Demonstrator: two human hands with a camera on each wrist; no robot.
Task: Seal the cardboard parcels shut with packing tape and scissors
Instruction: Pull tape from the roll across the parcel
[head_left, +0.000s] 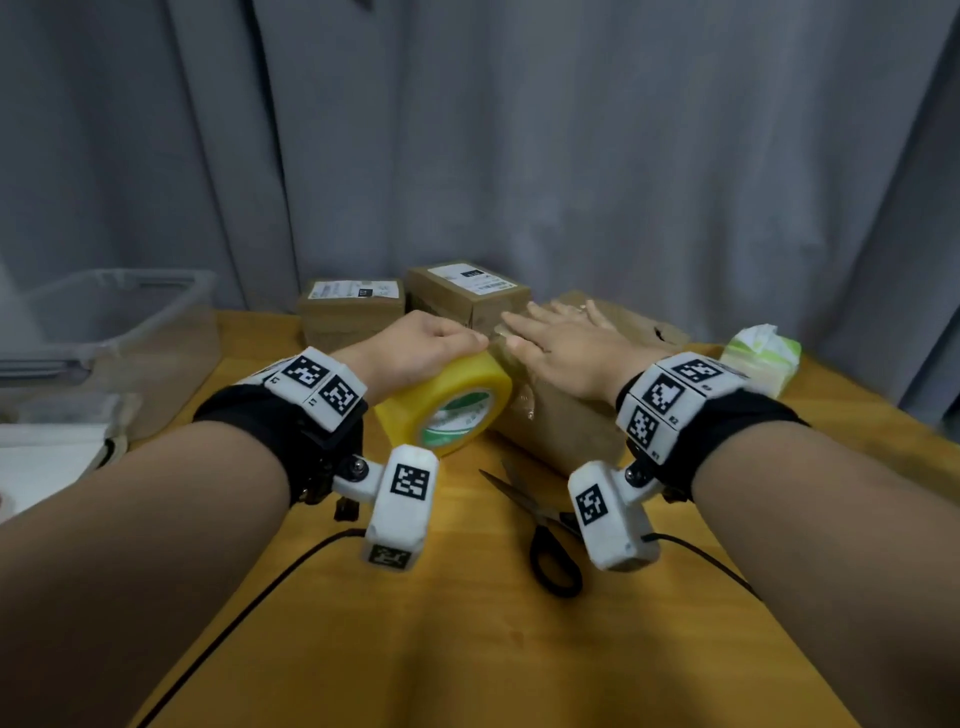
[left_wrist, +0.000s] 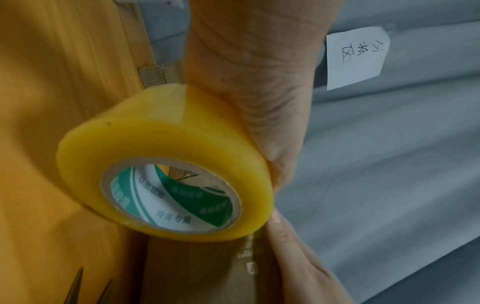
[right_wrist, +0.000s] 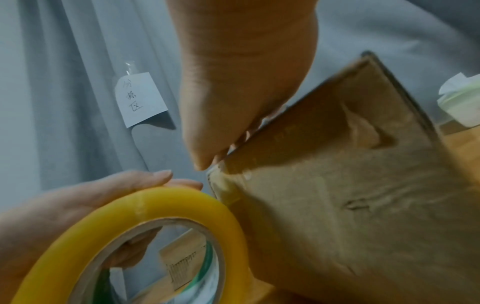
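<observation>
A yellow roll of packing tape (head_left: 447, 408) with a green-and-white core stands on edge against the left side of a brown cardboard parcel (head_left: 566, 431). My left hand (head_left: 421, 345) grips the roll (left_wrist: 166, 164) from above, fingers curled over its far side (right_wrist: 78, 197). My right hand (head_left: 561, 338) lies flat on top of the parcel (right_wrist: 350, 195), fingers straight, pressing a strip of clear tape that runs from the roll onto the box. Black-handled scissors (head_left: 545, 540) lie on the wooden table (head_left: 467, 649) in front of the parcel, blades slightly apart.
Two labelled parcels (head_left: 353, 306) (head_left: 467, 291) sit at the table's back edge. A clear plastic bin (head_left: 119, 322) stands at the left. A green-and-white tissue pack (head_left: 761, 358) lies at the right. A grey curtain with a paper note (left_wrist: 355, 57) hangs behind.
</observation>
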